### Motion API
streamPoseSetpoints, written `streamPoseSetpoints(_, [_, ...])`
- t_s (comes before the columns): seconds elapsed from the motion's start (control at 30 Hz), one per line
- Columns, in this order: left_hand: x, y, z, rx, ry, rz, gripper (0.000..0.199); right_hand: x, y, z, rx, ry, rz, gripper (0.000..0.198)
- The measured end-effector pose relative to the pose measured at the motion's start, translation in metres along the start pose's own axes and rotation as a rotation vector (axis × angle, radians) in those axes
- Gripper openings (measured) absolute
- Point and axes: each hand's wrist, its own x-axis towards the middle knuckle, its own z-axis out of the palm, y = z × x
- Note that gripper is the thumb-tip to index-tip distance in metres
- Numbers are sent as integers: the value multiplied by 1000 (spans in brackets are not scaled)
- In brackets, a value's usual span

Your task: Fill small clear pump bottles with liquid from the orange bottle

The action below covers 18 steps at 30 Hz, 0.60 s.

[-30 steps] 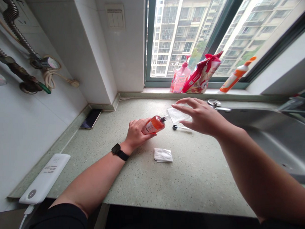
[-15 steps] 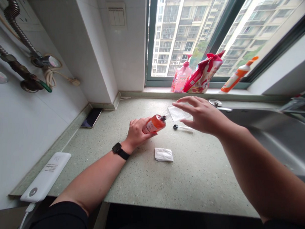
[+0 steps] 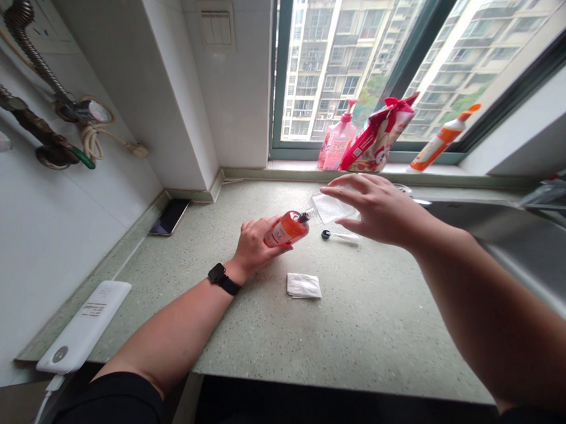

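Note:
My left hand (image 3: 255,247) is wrapped round a bottle of orange-red liquid (image 3: 289,228) with a pale label, tilted to the right. My right hand (image 3: 373,206) grips a clear bottle (image 3: 327,208), tipped so that its neck points left and down. The two necks meet mouth to mouth, with a dark threaded piece (image 3: 303,217) at the joint. Whether liquid passes between them I cannot make out. Just below the clear bottle lies a pump top with a black cap (image 3: 325,235) and a clear stem. A folded white tissue (image 3: 304,286) rests nearer to me.
A sink (image 3: 518,245) takes up the right side. On the windowsill stand a pink pump bottle (image 3: 337,143), a red bag (image 3: 378,135) and an orange-white bottle (image 3: 437,145). At left are a phone (image 3: 169,218) and a white power bank (image 3: 84,325) with a cable. Pipes (image 3: 40,117) run along the left wall.
My right hand and the clear bottle have shifted very slightly. The bottle of orange-red liquid stays almost in place, and the necks remain together.

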Motion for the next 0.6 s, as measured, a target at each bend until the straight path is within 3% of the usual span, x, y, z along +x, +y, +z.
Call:
streamPoseSetpoints(0.33, [0,-2,1,-26,25,16,78,3,0,-4,-30,-35,-8,62])
streamPoseSetpoints(0.6, [1,-1,2,-18,18,13,78,6,0,-8,-29,-60,-15,71])
